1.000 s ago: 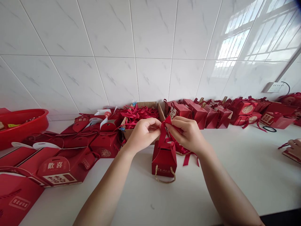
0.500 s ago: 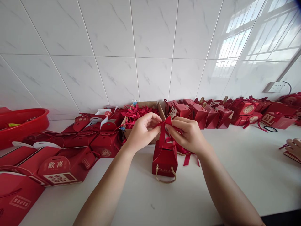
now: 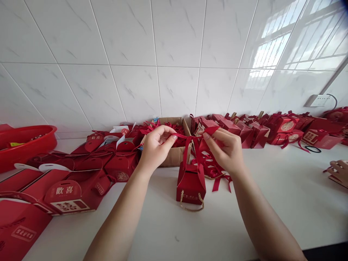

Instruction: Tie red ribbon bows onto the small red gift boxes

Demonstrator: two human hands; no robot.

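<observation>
A small red gift box stands upright on the white table, a twisted cord handle hanging down its front. From its top rises a loop of red ribbon that meets in a crossing or knot above the box. My left hand pinches one ribbon end between thumb and fingertips. On the other side, my right hand pinches the opposite end, whose tip shows above the fingers. The ribbon is stretched nearly level between both hands. Behind the box lie loose red ribbons.
An open cardboard box holding red ribbon pieces stands against the tiled wall. Red gift boxes crowd the left side, and more red boxes line the wall at right. A red basin sits far left. Another person's hand is at the right edge.
My hands have moved apart, left hand leftward and right hand rightward, drawing the ribbon out straight between them. The gift box has barely moved.
</observation>
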